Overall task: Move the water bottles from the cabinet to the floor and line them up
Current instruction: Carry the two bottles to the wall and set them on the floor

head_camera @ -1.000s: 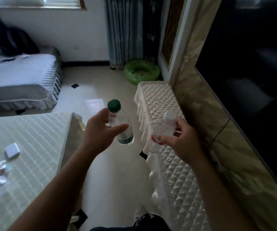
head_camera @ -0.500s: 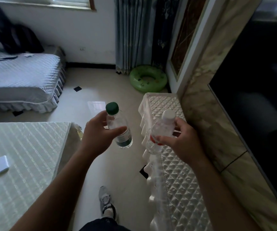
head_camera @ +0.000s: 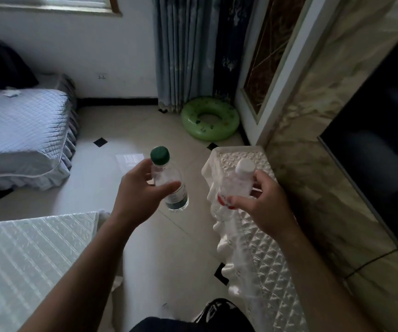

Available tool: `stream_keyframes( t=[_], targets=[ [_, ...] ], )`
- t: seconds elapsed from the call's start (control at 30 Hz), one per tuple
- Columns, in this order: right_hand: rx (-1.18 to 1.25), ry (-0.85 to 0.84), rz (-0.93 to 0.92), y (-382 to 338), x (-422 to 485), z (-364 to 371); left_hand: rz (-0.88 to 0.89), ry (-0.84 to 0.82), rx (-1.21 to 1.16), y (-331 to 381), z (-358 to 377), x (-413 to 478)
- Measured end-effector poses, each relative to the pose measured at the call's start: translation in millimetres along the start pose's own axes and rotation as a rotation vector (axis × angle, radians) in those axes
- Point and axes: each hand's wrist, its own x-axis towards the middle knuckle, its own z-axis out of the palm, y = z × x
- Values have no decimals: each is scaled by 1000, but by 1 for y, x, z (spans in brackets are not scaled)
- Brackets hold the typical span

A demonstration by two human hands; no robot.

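The left hand (head_camera: 135,195) grips a green-capped bottle (head_camera: 169,183) over the floor (head_camera: 145,236); the right hand (head_camera: 265,204) grips a white-capped bottle (head_camera: 235,188) above the cabinet (head_camera: 265,259).

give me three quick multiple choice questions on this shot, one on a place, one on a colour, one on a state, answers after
1. Where is the green swim ring?
A. held in a hand
B. on top of the cabinet
C. on the floor by the curtain

2. What colour is the cap of the left-hand bottle?
A. green
B. white
C. red

3. What is the right hand doing?
A. hanging empty
B. gripping a white-capped bottle
C. pointing with straight fingers

Answers:
1 C, the ring lies on the tiles below the curtain.
2 A, the left hand grips a bottle with a dark green cap.
3 B, its fingers and thumb curl round the white-capped bottle.
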Motion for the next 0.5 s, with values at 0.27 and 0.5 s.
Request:
stream_keyframes(
  t=[0.27, 0.5],
  targets=[
    [3, -16, 1, -3, 122, 34, -32, 10, 23, -24, -9, 116],
    [10, -90, -16, -1, 267, 59, -51, 71, 44, -35, -3, 239]
  ],
)
